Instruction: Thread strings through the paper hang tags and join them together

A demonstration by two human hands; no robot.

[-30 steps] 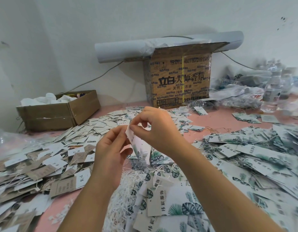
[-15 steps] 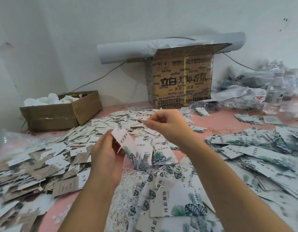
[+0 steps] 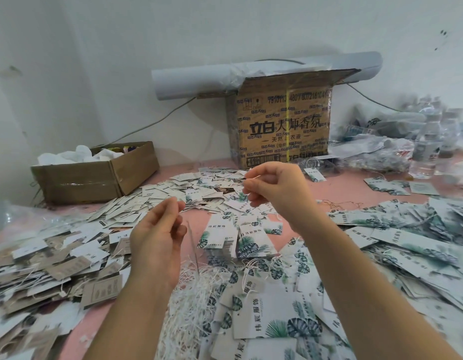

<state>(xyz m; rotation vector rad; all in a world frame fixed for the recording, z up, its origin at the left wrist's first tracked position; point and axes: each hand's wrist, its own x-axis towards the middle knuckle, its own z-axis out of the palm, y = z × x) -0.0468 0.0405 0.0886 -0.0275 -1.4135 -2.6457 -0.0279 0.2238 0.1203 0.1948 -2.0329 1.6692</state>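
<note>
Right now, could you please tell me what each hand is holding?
Left hand: apparently pinching a thin string.
Right hand: curled, pinching the string too.

leaf-printed tags (image 3: 253, 242) are matt white card; brown tags (image 3: 102, 291) are rough kraft paper. string (image 3: 189, 302) is thin, fibrous white cord. boxes (image 3: 282, 126) are corrugated cardboard with glossy tape. bottles (image 3: 425, 149) are clear plastic. table (image 3: 337, 188) is smooth, matt pink.
</note>
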